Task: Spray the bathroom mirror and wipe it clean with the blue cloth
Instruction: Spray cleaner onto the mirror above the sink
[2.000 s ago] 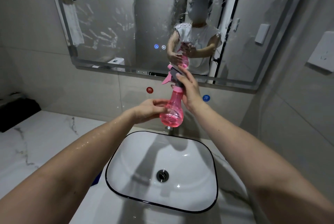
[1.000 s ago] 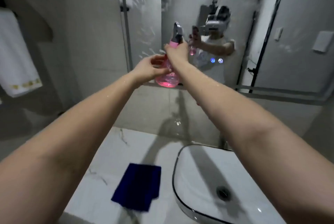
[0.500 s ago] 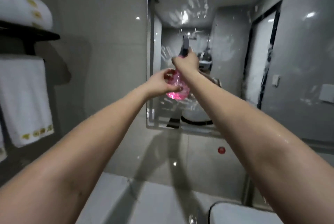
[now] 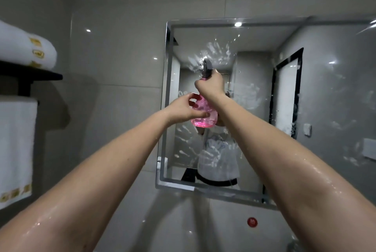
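- The pink spray bottle [image 4: 204, 112] is held up in the centre of the frame, in front of the left part of the bathroom mirror [image 4: 317, 113], with its grey nozzle head [image 4: 207, 67] pointing toward the glass.
- The right hand [image 4: 210, 87] is clenched around the bottle's neck and trigger, just below the nozzle head.
- The left hand [image 4: 186, 109] grasps the bottle's round lower body from the left, fingers [image 4: 194, 101] curled over the pink plastic and thumb pressed near the base.
- Both forearms stretch from the lower corners of the frame to the bottle; water droplets shine on each.
- The mirror fills the centre right of the frame and is smeared with white handprints and splashes, thickest just above the nozzle head and below the bottle.
- The person's white top shows in the mirror, low in the glass under the bottle.
- A rolled white towel [image 4: 26, 48] sits on a black shelf [image 4: 30, 73] at the upper left; another white towel [image 4: 15, 150] hangs beneath it at the left edge.
- A round red sticker [image 4: 252, 221] is on the grey wall tile under the mirror, lower centre right.
- The blue cloth is out of view.
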`<state>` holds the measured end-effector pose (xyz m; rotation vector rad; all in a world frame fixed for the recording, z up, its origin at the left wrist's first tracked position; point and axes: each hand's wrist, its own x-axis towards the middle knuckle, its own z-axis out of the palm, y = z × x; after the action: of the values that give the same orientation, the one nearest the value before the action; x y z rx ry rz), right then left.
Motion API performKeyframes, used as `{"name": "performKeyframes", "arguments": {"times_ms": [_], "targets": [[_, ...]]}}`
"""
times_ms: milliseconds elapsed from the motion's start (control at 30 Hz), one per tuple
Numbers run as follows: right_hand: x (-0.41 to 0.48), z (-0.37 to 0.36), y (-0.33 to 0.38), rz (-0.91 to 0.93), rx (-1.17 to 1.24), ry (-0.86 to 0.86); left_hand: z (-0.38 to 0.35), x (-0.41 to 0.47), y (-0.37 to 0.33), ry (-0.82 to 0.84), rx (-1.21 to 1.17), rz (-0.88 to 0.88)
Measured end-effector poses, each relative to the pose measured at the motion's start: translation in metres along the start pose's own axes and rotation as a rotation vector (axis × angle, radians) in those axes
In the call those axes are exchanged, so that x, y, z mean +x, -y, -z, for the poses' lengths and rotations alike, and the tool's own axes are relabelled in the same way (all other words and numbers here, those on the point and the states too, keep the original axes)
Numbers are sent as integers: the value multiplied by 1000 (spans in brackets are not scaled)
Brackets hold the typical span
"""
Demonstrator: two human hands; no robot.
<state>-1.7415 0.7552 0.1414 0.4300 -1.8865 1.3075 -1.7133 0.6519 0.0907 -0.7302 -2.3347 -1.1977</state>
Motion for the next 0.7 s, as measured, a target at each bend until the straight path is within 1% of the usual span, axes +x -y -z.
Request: {"name": "performKeyframes", "arguments": {"times_ms": [133, 300, 500, 633, 700], "targets": [[6, -10, -1, 10, 15, 78, 10, 7, 6, -2, 24, 25], [7, -24, -4, -8, 10, 37, 17, 10, 17, 32, 25, 45], [-1, -41, -9, -34, 23, 45, 25, 7, 37, 71, 24, 28], [-7, -57, -12, -120, 193, -60, 33, 5, 50, 84, 26, 12], [-11, -63, -12, -147, 186, -75, 37, 4, 57, 116, 26, 5]]}}
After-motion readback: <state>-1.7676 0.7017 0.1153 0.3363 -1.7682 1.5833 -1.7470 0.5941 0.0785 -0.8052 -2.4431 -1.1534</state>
